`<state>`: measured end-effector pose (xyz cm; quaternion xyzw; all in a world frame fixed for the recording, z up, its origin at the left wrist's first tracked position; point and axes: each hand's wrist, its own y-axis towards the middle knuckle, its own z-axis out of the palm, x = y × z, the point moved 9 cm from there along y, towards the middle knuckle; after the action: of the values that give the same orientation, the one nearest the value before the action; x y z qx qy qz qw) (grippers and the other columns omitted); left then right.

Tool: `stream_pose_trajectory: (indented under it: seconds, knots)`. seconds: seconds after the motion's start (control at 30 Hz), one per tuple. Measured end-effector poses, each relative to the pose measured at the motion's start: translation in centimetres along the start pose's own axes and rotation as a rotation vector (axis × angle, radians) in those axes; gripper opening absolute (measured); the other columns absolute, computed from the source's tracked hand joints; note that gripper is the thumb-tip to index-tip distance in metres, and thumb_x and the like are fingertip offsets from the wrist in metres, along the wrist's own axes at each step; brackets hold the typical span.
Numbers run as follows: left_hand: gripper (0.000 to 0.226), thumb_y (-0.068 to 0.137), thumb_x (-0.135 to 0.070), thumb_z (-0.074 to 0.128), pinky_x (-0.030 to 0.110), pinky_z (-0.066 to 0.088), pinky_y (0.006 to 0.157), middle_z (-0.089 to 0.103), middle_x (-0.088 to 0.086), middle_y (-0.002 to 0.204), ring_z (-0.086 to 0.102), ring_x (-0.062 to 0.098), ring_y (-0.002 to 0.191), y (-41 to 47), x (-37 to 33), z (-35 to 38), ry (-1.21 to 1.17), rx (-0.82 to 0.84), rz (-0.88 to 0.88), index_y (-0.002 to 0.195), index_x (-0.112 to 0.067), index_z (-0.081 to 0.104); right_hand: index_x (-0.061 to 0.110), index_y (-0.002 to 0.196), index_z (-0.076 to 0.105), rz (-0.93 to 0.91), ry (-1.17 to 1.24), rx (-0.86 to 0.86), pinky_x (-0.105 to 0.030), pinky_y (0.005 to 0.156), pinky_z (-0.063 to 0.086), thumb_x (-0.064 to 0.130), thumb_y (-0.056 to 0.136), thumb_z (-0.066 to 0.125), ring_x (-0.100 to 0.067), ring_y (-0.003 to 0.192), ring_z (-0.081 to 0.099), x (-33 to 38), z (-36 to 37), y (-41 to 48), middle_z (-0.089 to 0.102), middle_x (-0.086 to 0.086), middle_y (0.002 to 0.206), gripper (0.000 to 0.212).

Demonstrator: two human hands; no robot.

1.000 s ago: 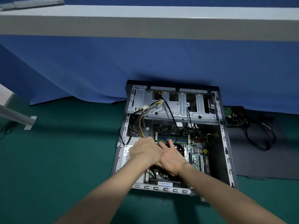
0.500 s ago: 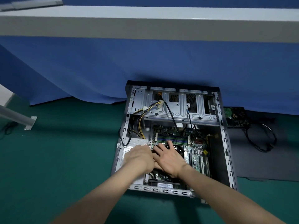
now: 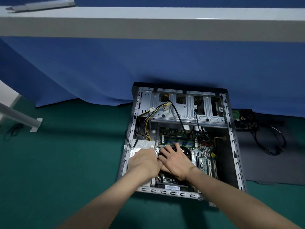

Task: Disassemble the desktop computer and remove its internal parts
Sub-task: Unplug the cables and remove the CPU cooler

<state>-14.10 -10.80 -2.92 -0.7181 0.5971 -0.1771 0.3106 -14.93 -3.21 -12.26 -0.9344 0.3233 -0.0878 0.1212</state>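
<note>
Right hand lies spread on the CPU cooler, probably bracing it. Left hand curls down by the power supply, can't tell what it's gripping.

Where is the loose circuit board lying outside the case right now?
In the head view, the loose circuit board lies outside the computer case, by its far right corner, at the foot of the blue cloth.

Open computer case lies flat on green floor, both hands inside. Right hand flat, fingers spread on the black fan; left hand just beside it, over the silver power supply edge, fingertips hidden. Loose circuit board with cables right of the case.
</note>
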Motion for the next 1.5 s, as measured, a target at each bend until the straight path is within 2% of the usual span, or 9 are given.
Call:
stream_pose_trajectory:
  seconds: [0.27,0.4,0.57,0.73,0.83,0.93,1.07,1.3,1.5]
  knots:
    - [0.019,0.09,0.004,0.044,0.026,0.025,0.049,0.053,0.009,0.087,0.054,0.022,0.072,-3.0,-4.9,1.9,0.745,-0.163,0.528,0.104,-0.003,0.055,0.013,0.116,0.056,-0.015,0.048,0.056,-0.057,0.098,0.022,0.043,0.084,0.003,-0.028,0.112,0.036,0.0,0.5,0.1,0.047,-0.008,0.121,0.069]
    - [0.021,0.088,-0.008,0.058,0.031,0.034,0.067,0.06,0.005,0.108,0.06,0.024,0.101,-1.7,-3.4,1.2,0.426,-0.087,0.292,0.109,-0.012,0.057,0.013,0.099,0.058,0.011,0.025,-0.014,-0.056,0.091,0.032,0.05,0.091,0.016,-0.028,0.101,0.046,-0.2,0.2,0.0,0.054,-0.008,0.107,0.057]
    - [0.01,0.087,-0.013,0.048,0.032,0.042,0.077,0.058,0.005,0.109,0.051,0.022,0.089,-0.8,-1.6,1.0,-0.163,0.065,-0.056,0.095,-0.017,0.052,0.013,0.116,0.056,0.028,0.047,0.018,-0.055,0.095,0.026,0.041,0.087,0.003,-0.028,0.108,0.04,-0.1,0.6,0.4,0.052,-0.008,0.116,0.067]
    - [0.018,0.091,-0.003,0.042,0.031,0.041,0.064,0.054,0.014,0.097,0.055,0.025,0.086,-3.9,-5.9,0.6,0.674,-0.205,0.452,0.105,-0.002,0.054,0.013,0.123,0.053,-0.001,-0.018,0.039,-0.053,0.095,0.022,0.031,0.087,0.032,-0.026,0.112,0.033,-0.2,0.7,0.2,0.047,-0.007,0.122,0.045]
    - [0.022,0.087,0.008,0.045,0.025,0.031,0.053,0.056,0.011,0.09,0.053,0.024,0.08,-3.9,-6.1,2.3,0.778,-0.146,0.605,0.101,-0.001,0.06,0.013,0.12,0.052,-0.017,-0.004,0.048,-0.054,0.098,0.023,0.038,0.086,0.027,-0.029,0.115,0.036,0.0,0.5,0.1,0.046,-0.009,0.124,0.048]
    - [0.017,0.09,-0.012,0.057,0.03,0.035,0.066,0.06,0.005,0.105,0.059,0.025,0.098,-1.6,-4.1,-0.6,0.465,-0.154,0.374,0.107,-0.012,0.058,0.009,0.115,0.056,-0.005,0.01,0.006,-0.055,0.099,0.025,0.049,0.089,0.004,-0.028,0.112,0.041,0.0,-0.2,-0.1,0.051,-0.01,0.117,0.07]
    - [0.031,0.095,-0.036,0.048,0.034,0.042,0.087,0.054,0.006,0.12,0.053,0.025,0.112,0.2,-0.6,-0.3,0.141,0.041,0.035,0.116,-0.015,0.053,0.011,0.112,0.054,0.007,-0.023,0.044,-0.055,0.099,0.023,0.044,0.095,0.013,-0.028,0.115,0.037,0.2,0.4,0.1,0.049,-0.009,0.12,0.056]
    - [0.014,0.092,-0.004,0.05,0.025,0.04,0.061,0.062,0.009,0.103,0.061,0.023,0.087,-2.7,-5.7,1.9,0.709,-0.126,0.448,0.102,-0.007,0.059,0.014,0.124,0.051,-0.022,0.004,0.046,-0.057,0.1,0.024,0.036,0.089,0.033,-0.028,0.115,0.035,0.1,0.7,0.1,0.046,-0.007,0.124,0.045]
    - [0.032,0.09,-0.014,0.055,0.032,0.042,0.077,0.055,0.005,0.121,0.054,0.023,0.112,0.0,-2.2,1.0,0.237,0.024,0.058,0.121,-0.012,0.052,0.008,0.118,0.055,-0.003,0.015,0.039,-0.057,0.099,0.021,0.045,0.084,-0.005,-0.032,0.113,0.04,0.1,0.8,0.3,0.05,-0.012,0.119,0.078]
